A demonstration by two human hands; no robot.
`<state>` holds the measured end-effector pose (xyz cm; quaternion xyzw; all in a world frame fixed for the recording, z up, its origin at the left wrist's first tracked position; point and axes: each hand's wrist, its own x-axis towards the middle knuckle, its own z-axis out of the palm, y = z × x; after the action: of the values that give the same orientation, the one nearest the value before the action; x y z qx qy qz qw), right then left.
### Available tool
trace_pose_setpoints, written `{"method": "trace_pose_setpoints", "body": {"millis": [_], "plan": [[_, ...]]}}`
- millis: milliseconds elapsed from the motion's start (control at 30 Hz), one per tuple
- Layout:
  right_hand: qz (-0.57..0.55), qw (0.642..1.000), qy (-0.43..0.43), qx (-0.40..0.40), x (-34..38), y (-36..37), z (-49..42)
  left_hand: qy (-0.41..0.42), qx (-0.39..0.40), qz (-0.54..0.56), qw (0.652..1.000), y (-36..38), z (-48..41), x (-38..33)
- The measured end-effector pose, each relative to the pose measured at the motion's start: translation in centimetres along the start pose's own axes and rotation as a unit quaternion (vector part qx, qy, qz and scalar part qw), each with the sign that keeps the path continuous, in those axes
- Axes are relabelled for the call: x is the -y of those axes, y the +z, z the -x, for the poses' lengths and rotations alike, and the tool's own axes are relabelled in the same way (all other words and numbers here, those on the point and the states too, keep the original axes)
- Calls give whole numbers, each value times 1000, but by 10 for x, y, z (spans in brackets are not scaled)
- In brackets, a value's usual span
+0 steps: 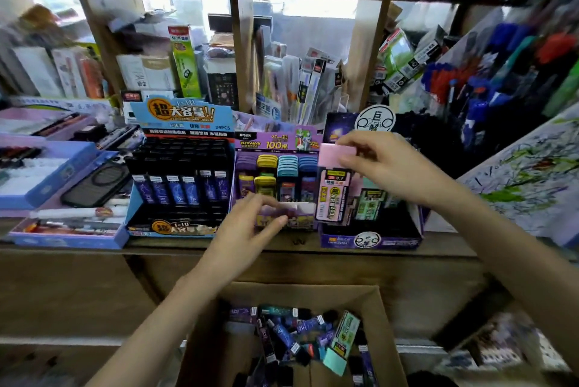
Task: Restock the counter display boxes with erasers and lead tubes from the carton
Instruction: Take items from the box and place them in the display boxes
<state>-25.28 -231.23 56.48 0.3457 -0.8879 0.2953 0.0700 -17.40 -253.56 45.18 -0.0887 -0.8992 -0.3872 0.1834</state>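
While right hand (pixel 385 167) pinches eraser (pixel 333 195), carton (pixel 388 333) sits below

The right hand (pixel 376 167) pinches the top of a pink eraser (pixel 333 195), held upright in the purple display box (pixel 369 241) on the counter (pixel 219 245). The left hand (pixel 250 223) pinches the front lip of the middle display box (pixel 300 217) beside it. Below, the carton (pixel 385 324) holds loose lead tubes (pixel 283 335).
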Motion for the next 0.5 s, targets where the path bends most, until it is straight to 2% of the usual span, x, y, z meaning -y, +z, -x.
{"method": "trace_pose_setpoints", "body": {"millis": [67,167,300,500], "plan": [[32,999,1,-13,-10,-6,11,39,-12,-108,993,15,-5,-1],[71,997,-23,-22,-17,-3,20,25,0,-194,981,30,-10,1],[120,991,-58,14,-17,8,22,7,30,-219,975,35,-7,7],[82,995,-50,14,-19,12,26,15,34,-202,979,30,-6,7]]}}
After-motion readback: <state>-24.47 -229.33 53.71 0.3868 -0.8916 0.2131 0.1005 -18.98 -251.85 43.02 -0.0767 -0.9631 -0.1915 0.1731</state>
